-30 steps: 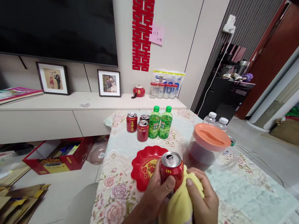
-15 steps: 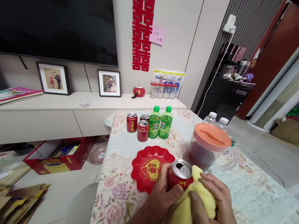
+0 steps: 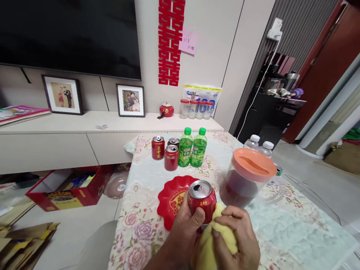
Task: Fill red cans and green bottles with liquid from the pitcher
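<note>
My left hand is wrapped round an opened red drink can, held a little above the table with its top tilted toward me. My right hand grips a yellow cloth pressed against the can's lower right side. Just behind the can lies a red scalloped plate on the floral tablecloth.
A clear jug with an orange lid stands right of the can. Farther back are three red cans, two green bottles and two clear bottles. A low cabinet runs along the wall; boxes lie on the floor at left.
The can rose and shifted left from half a second ago, after dipping right and lower. The cloth hand followed it, still rubbing the can's side.
</note>
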